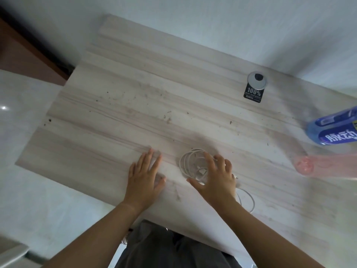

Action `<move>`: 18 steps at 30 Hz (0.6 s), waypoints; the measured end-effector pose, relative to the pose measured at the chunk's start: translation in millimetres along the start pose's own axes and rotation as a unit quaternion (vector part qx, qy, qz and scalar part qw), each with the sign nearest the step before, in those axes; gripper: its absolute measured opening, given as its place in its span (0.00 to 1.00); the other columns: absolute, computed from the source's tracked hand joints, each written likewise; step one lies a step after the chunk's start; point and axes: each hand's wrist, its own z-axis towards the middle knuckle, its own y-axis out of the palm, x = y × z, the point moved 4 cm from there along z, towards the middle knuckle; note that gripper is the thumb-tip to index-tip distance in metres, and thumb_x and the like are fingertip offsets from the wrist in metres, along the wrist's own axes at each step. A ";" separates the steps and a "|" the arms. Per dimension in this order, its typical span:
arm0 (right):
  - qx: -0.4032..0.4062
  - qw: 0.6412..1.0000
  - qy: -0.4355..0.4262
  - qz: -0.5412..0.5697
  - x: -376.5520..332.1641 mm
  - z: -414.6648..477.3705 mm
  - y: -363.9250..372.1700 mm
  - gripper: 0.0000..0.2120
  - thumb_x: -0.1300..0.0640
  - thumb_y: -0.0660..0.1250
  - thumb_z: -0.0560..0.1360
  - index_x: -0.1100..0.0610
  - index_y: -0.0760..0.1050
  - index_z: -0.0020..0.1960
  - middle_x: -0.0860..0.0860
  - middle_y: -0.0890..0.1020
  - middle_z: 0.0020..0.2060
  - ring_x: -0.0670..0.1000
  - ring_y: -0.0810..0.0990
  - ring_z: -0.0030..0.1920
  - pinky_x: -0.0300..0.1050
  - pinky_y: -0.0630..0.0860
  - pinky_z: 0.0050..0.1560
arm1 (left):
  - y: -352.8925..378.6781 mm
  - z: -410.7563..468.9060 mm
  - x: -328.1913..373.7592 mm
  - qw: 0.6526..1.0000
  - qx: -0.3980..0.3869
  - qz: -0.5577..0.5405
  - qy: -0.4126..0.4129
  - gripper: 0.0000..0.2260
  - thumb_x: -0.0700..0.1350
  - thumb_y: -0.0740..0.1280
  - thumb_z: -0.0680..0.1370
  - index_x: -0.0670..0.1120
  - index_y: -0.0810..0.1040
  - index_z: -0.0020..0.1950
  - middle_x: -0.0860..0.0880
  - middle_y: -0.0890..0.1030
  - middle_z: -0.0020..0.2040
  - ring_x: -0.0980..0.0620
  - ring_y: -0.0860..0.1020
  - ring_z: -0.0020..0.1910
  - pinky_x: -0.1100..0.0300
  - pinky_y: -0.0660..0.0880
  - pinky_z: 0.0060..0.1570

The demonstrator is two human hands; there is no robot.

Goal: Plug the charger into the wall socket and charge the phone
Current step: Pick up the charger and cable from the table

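Two bare hands were over a pale wooden surface (pixel 116 105) with dark specks and smudges on it. A white charger cable (pixel 188 161) lay in a loose coil near the front edge of the surface. It is the landmark for everything else here.

The right hand (pixel 216 176) was spread open right on top of the coil, with its fingers (pixel 209 158) fanned out over the loops. It covered part of the cable but did not grip it. A small white plug end (pixel 201 172) showed in the middle of the coil, just under the hand. One more loop of the cable (pixel 251 200) peeked out behind the right wrist, close to the front edge.

The left hand (pixel 144 176) lay flat and open on the surface, just beside the coil on its left. It held nothing.

Far behind the coil and off to the right, a round silver cap (pixel 257 80) sat in the surface near the wall, with a black tag (pixel 253 94) reading "100%" touching it. Well to the right of the coil, a blue bottle (pixel 334 128) lay at the edge of the view, and a blurry pink thing (pixel 309 166) lay just in front of it.

Dark grey trousers (pixel 173 246) showed below the front edge of the surface.
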 end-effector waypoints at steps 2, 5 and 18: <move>0.002 1.000 -0.007 0.018 1.5 0.6 -1.0 0.41 0.29 0.64 0.61 0.43 0.55 0.68 0.50 0.67 0.64 0.55 0.63 0.64 0.55 0.74 0.54 | -2.3 0.2 -0.1 1.000 -0.010 -0.002 0.001 0.31 0.59 0.54 0.74 0.57 0.49 0.76 0.50 0.46 0.79 0.50 0.45 0.77 0.47 0.47 0.72; -0.001 0.999 -0.018 0.029 2.8 1.6 -1.7 0.41 0.31 0.65 0.61 0.43 0.55 0.67 0.50 0.68 0.61 0.54 0.66 0.60 0.52 0.75 0.52 | -5.7 0.5 0.0 1.000 -0.021 0.002 0.007 0.31 0.58 0.56 0.74 0.57 0.50 0.76 0.50 0.46 0.79 0.50 0.45 0.77 0.47 0.48 0.72; -0.041 0.995 0.012 0.089 6.7 -4.2 -7.5 0.40 0.36 0.69 0.60 0.43 0.60 0.69 0.49 0.73 0.57 0.54 0.73 0.57 0.47 0.73 0.49 | -4.5 -7.5 1.0 0.999 -0.033 0.015 0.002 0.29 0.57 0.55 0.76 0.57 0.50 0.76 0.49 0.45 0.79 0.49 0.44 0.77 0.48 0.50 0.72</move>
